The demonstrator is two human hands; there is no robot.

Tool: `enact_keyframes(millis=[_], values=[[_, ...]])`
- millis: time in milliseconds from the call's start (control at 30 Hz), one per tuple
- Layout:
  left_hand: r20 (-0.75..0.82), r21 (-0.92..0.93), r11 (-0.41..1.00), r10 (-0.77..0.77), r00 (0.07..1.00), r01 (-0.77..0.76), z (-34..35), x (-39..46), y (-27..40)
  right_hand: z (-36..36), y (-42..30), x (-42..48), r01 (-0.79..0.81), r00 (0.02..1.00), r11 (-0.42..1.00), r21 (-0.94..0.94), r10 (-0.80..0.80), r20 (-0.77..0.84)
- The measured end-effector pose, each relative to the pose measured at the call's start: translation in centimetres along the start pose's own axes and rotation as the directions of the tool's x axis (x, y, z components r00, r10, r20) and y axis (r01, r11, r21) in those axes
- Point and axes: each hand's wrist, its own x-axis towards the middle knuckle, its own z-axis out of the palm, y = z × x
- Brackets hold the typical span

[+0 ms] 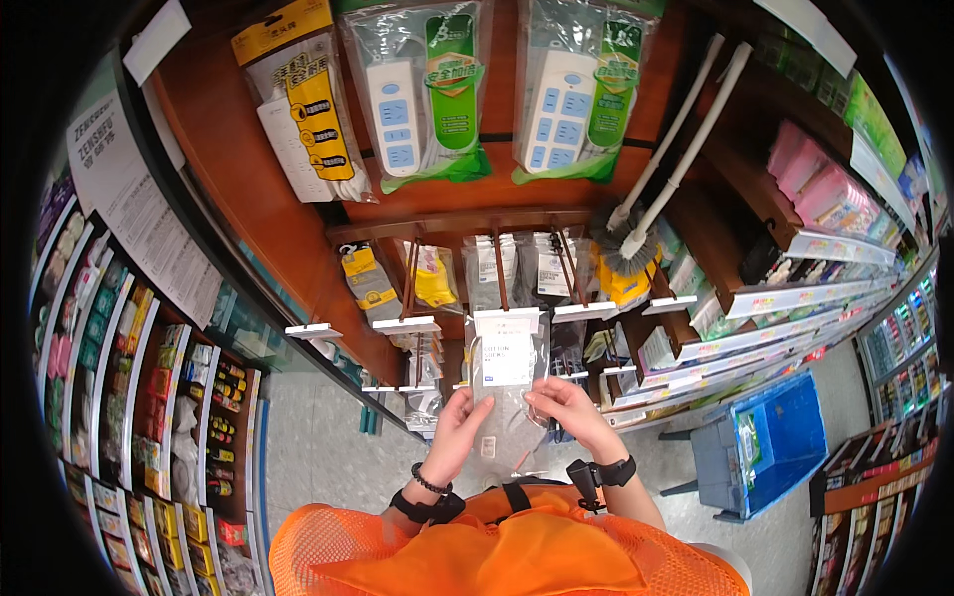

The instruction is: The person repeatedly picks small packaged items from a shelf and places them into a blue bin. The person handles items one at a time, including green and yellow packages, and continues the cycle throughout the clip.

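A clear plastic pack of grey cotton socks [510, 417] with a white printed card lies upright between my hands, in front of the hanging sock packs. My left hand [463, 425] grips its left edge and my right hand [570, 412] grips its right edge, thumbs on the front. The pack's top is at the white tag end of a brown display hook. Behind it hang more grey sock packs [551, 272], a yellow pack [432, 276] and a grey-and-yellow pack [371, 285].
Packaged power strips [395, 119] hang above. Two long-handled brushes [632, 242] hang at the right of the socks. Hook ends with white tags [406, 325] jut out. A blue plastic bin [775, 447] stands on the floor at right. Stocked shelves [168, 417] flank the left.
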Motion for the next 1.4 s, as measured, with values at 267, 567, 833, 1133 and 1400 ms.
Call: enact_keyframes(millis=[267, 567, 833, 1133, 1400], values=[[0.232, 0.198, 0.958, -0.251, 0.940, 0.207, 0.0, -1.2, -0.3, 1.2, 1.3, -5.8, -0.041, 0.990, 0.998, -0.049, 0.034, -0.140], [0.386, 0.282, 0.889, -0.448, 0.806, 0.359, 6.8, -1.1, -4.8, -2.5, 4.7, -14.6, -0.096, 0.895, 0.995, -0.023, 0.076, -0.440], [0.434, 0.207, 0.865, -0.500, 0.750, 0.457, 17.9, -3.0, -9.8, -8.5, 4.4, -27.6, -0.266, 0.761, 0.964, 0.023, 0.224, -0.609], [0.549, 0.257, 0.633, -0.718, 0.429, 0.730, 33.8, -8.0, -21.3, -17.3, 6.8, -44.1, -0.026, 0.424, 0.954, 0.300, 0.282, -0.861], [0.577, 0.318, 0.487, -0.780, 0.242, 0.813, 44.2, -11.2, -31.3, -22.4, 9.8, -53.9, 0.083, 0.238, 0.943, 0.323, 0.296, -0.925]])
